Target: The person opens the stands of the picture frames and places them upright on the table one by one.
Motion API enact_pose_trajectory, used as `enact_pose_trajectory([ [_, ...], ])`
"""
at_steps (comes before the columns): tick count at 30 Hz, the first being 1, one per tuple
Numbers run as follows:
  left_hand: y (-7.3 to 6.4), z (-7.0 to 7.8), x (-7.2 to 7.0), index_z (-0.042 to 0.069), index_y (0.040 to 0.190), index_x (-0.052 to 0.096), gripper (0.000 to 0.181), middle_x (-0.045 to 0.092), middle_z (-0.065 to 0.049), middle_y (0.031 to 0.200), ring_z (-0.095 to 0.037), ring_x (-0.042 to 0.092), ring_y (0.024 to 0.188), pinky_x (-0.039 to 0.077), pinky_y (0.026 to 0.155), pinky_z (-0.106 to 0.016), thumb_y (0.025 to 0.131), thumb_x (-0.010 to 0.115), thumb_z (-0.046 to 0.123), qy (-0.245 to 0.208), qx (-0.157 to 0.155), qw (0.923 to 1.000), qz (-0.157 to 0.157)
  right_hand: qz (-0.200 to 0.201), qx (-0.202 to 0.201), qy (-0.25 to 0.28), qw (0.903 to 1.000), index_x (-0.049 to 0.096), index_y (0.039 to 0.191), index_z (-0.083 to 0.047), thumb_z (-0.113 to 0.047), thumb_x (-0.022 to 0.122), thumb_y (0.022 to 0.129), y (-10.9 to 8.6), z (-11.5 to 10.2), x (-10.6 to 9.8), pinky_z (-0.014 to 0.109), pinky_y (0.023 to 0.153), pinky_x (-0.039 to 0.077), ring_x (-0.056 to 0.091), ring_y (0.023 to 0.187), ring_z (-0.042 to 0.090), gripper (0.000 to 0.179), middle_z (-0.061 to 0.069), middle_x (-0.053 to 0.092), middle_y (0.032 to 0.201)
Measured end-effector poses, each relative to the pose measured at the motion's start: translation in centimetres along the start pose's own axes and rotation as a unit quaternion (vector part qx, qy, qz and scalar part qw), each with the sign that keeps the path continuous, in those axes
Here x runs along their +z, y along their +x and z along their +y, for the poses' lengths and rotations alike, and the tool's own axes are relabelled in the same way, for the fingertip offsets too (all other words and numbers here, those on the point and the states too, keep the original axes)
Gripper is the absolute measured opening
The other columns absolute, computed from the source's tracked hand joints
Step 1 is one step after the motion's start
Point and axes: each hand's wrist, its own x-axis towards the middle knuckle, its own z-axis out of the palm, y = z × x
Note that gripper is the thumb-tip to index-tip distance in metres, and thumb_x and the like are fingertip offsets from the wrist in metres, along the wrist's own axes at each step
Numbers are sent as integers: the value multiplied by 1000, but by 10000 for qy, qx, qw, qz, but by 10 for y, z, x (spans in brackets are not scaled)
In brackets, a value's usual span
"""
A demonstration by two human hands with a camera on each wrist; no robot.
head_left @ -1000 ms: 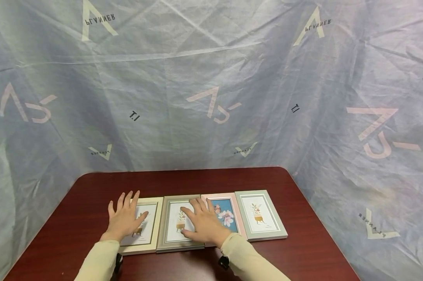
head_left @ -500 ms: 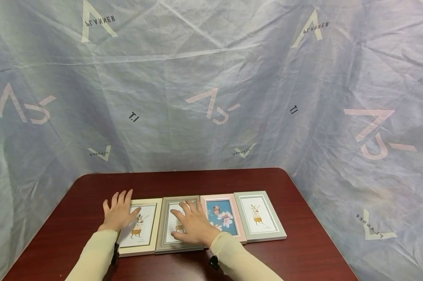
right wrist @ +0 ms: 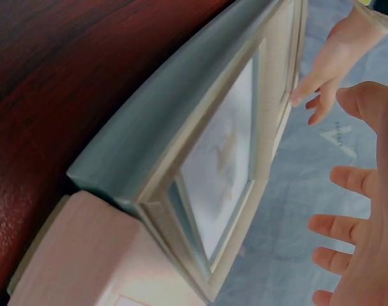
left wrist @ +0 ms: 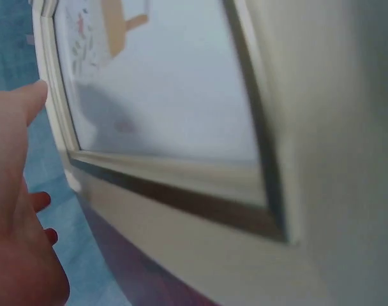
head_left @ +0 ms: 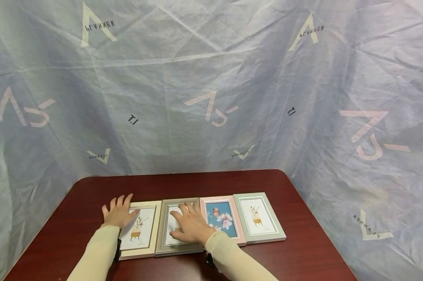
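A row of picture frames lies face up, side by side. My left hand [head_left: 117, 215] is over the left side of the cream picture frame [head_left: 157, 224], fingers spread. In the left wrist view, the thumb of that hand [left wrist: 12, 217] reaches the cream frame's border [left wrist: 175, 252]; contact is unclear. Over the taupe picture frame [head_left: 160, 240] is my right hand [head_left: 192, 226], hiding part of its picture. The right wrist view has this hand [right wrist: 360, 217] with fingers spread, apparently raised off the taupe frame [right wrist: 162, 121]. Neither hand grips anything.
A pink picture frame [head_left: 235, 218] with a flower picture adjoins the taupe one. At the row's right end lies a grey-green picture frame [head_left: 271, 218]. The dark red table [head_left: 183, 185] has grey printed cloth [head_left: 169, 128] hanging behind and beside it.
Both hands have moved slightly left. The right hand no longer covers the pink frame, and the left hand covers less of the cream frame's picture. The frames keep their order.
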Motion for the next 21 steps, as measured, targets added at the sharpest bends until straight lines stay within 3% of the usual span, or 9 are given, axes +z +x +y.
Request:
enact_pose_trajectory([
  [7,4,-4,13,4,150,35,65,24,-36,150,-61,12,135,3,99,-79,99,54,41,-174,61,9997,-135,-193,104,-41,9998,52,141,-27,-59,56,91,1,1,8,55,109,30,40,134,28,60,6,48,141],
  [14,4,-9,16,5,149,38,57,25,-36,149,-61,11,136,4,99,-78,103,49,36,-20,-73,9993,-360,-259,79,-166,9995,52,141,-28,-59,57,90,2,0,13,55,109,32,41,132,26,59,5,49,138],
  [21,7,-8,14,6,141,45,39,30,-34,145,-60,14,134,7,98,-78,105,47,18,85,41,9997,-209,-297,23,-252,9992,52,140,-29,-61,57,90,3,-2,16,56,109,31,42,132,25,60,4,50,137],
])
